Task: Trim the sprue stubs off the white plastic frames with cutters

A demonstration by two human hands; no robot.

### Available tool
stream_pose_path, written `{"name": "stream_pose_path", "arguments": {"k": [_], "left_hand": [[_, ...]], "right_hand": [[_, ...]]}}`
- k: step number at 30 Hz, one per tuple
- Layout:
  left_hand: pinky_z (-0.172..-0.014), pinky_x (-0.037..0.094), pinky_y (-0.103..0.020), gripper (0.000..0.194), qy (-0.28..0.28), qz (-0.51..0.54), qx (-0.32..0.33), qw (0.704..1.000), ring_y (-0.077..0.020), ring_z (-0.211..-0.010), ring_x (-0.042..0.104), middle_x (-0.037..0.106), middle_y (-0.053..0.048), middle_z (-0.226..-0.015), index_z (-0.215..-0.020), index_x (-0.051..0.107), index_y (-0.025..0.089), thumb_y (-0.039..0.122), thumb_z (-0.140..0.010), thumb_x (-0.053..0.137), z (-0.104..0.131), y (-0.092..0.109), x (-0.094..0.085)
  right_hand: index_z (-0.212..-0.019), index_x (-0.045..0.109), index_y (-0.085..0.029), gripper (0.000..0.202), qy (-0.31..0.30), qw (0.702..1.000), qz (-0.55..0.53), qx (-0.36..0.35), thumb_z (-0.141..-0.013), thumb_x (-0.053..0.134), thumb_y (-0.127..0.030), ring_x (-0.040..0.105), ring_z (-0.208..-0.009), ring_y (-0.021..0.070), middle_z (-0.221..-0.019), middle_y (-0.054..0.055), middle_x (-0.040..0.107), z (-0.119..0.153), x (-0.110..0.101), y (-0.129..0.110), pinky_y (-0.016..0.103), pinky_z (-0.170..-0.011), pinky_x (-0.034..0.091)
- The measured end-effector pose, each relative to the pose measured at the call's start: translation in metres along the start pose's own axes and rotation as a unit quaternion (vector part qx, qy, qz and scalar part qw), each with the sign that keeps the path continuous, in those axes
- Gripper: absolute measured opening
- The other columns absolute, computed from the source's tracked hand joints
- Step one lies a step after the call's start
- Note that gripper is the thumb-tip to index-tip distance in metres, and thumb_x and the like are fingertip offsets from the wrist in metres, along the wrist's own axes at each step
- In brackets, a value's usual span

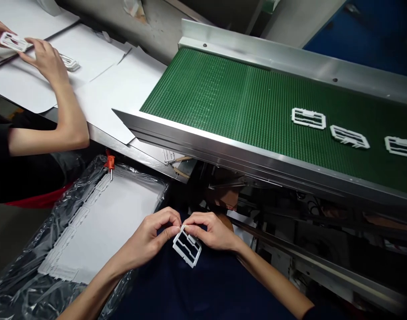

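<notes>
Both my hands hold one white plastic frame part point(187, 246) over my lap, below the conveyor's edge. My left hand point(153, 235) pinches its upper left corner. My right hand point(212, 231) grips its upper right edge with fingers closed. Three more white frame parts point(308, 118) point(349, 136) point(401, 146) lie in a row on the green conveyor belt point(223, 98) at the right.
A box lined with clear plastic point(57, 231) at lower left holds a white sheet edged with laid frame parts. A co-worker's hands point(45, 58) at upper left handle frame parts on white sheets point(117, 84). The conveyor's metal rim point(223, 146) runs above my hands.
</notes>
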State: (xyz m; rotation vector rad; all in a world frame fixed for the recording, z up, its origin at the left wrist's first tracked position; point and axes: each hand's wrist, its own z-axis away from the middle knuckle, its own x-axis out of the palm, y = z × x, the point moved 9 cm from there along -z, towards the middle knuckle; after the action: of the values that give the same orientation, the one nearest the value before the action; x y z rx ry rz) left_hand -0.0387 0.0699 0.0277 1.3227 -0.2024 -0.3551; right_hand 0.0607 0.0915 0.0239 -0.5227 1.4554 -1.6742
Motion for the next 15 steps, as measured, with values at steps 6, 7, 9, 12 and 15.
{"name": "stream_pose_path", "arguments": {"k": [6, 7, 9, 12, 15], "left_hand": [[-0.072, 0.04, -0.027, 0.016, 0.047, -0.002, 0.024, 0.999, -0.0154, -0.081, 0.053, 0.056, -0.004, -0.091, -0.079, 0.053, 0.018, 0.023, -0.092, 0.044, 0.012, 0.001, -0.004], [-0.073, 0.04, -0.027, 0.016, 0.046, 0.002, 0.021, 0.999, -0.0154, -0.081, 0.053, 0.057, -0.004, -0.09, -0.08, 0.053, 0.018, 0.023, -0.092, 0.044, 0.013, 0.0, -0.004], [-0.073, 0.04, -0.027, 0.017, 0.045, 0.009, 0.011, 0.999, -0.0152, -0.08, 0.053, 0.057, -0.004, -0.089, -0.079, 0.053, 0.018, 0.024, -0.092, 0.044, 0.013, -0.002, -0.005], [-0.07, 0.039, -0.027, 0.019, 0.038, 0.024, -0.002, 0.999, -0.0141, -0.075, 0.052, 0.058, -0.003, -0.086, -0.076, 0.052, 0.017, 0.026, -0.092, 0.045, 0.013, -0.006, -0.006], [-0.067, 0.038, -0.027, 0.022, 0.026, 0.04, -0.012, 0.999, -0.0135, -0.071, 0.05, 0.057, -0.003, -0.083, -0.073, 0.052, 0.017, 0.028, -0.091, 0.046, 0.014, -0.01, -0.007]], "right_hand": [[-0.092, 0.066, -0.014, 0.024, -0.052, 0.996, -0.058, 0.045, -0.087, 0.055, -0.035, 0.057, -0.069, 0.0097, -0.079, 0.001, 0.064, -0.007, 0.006, 0.011, 0.02, -0.064, 0.044], [-0.092, 0.065, -0.013, 0.027, -0.076, 0.994, -0.063, 0.051, -0.087, 0.054, -0.038, 0.058, -0.069, 0.0101, -0.078, 0.002, 0.064, -0.013, 0.007, 0.015, 0.02, -0.064, 0.045], [-0.096, 0.062, -0.013, 0.033, -0.091, 0.994, -0.003, 0.059, -0.089, 0.048, -0.042, 0.059, -0.072, 0.0115, -0.082, 0.003, 0.065, -0.033, 0.0, 0.028, 0.022, -0.066, 0.047], [-0.116, 0.053, -0.015, 0.04, -0.009, 0.963, 0.259, 0.072, -0.091, 0.043, -0.045, 0.059, -0.094, 0.0162, -0.107, 0.01, 0.061, -0.085, -0.034, 0.055, 0.026, -0.079, 0.047], [-0.134, 0.035, -0.011, 0.063, 0.009, 0.908, 0.409, 0.092, -0.083, 0.058, -0.042, 0.043, -0.12, 0.0266, -0.131, 0.019, 0.043, -0.138, -0.054, 0.081, 0.037, -0.098, 0.035]]}}
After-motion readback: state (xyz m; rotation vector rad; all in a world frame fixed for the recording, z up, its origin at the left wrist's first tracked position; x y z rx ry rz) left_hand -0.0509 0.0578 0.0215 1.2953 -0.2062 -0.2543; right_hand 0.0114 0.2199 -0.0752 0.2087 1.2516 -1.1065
